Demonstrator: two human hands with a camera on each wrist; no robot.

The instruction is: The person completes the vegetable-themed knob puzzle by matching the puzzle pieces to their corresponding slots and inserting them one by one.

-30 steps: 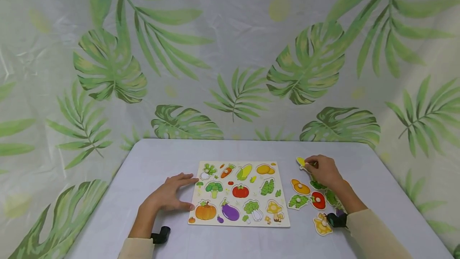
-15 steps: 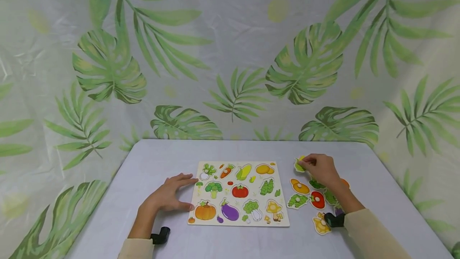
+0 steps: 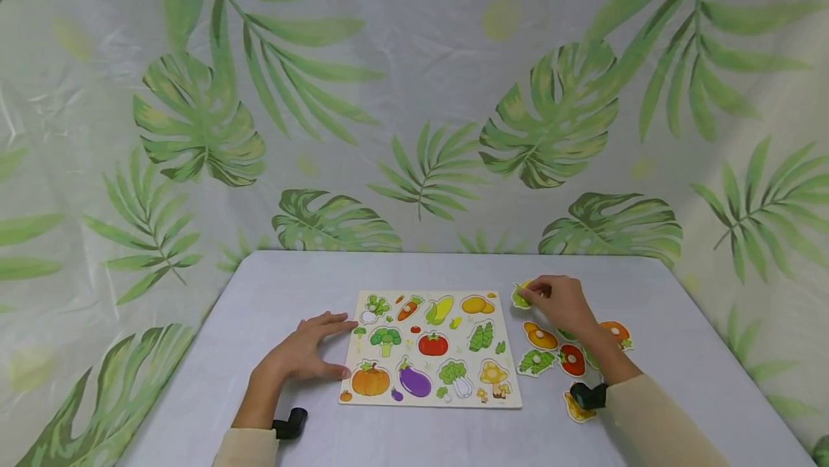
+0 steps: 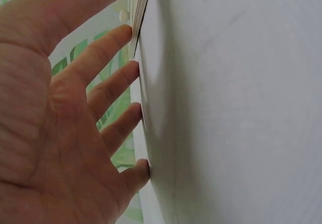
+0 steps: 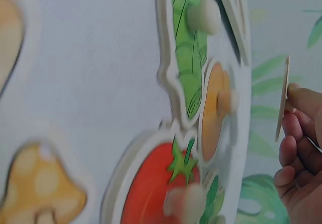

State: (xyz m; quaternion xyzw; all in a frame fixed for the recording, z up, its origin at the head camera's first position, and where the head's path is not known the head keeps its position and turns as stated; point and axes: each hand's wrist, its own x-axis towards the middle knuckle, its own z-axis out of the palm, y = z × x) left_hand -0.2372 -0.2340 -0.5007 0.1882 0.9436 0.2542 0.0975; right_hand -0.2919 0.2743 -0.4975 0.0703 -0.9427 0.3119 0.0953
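Note:
In the head view a wooden vegetable puzzle board [image 3: 427,365] lies flat on the table. My left hand [image 3: 301,353] has its fingers spread; thumb and fingertips touch the board's left edge, as the fingers [image 4: 111,90] in the left wrist view also show. My right hand [image 3: 562,303] pinches a corn puzzle piece [image 3: 521,297] above the table, right of the board's upper corner. That corn piece [image 5: 283,100] appears nearly edge-on in the right wrist view, so its printed side is hidden there. A turnip piece [image 3: 370,316] and a carrot piece [image 3: 406,312] sit in the board.
Loose knobbed pieces lie right of the board: potato [image 3: 540,336], green asparagus [image 3: 536,362], tomato [image 3: 572,360], pumpkin [image 3: 615,333] and mushroom [image 3: 579,409]. My right forearm covers some of them. A leaf-patterned curtain [image 3: 427,93] hangs behind the table [image 3: 311,287].
My right hand has picked up the corn piece and moved left with it toward the board. More of the pumpkin piece now shows. The left hand and the board have stayed put.

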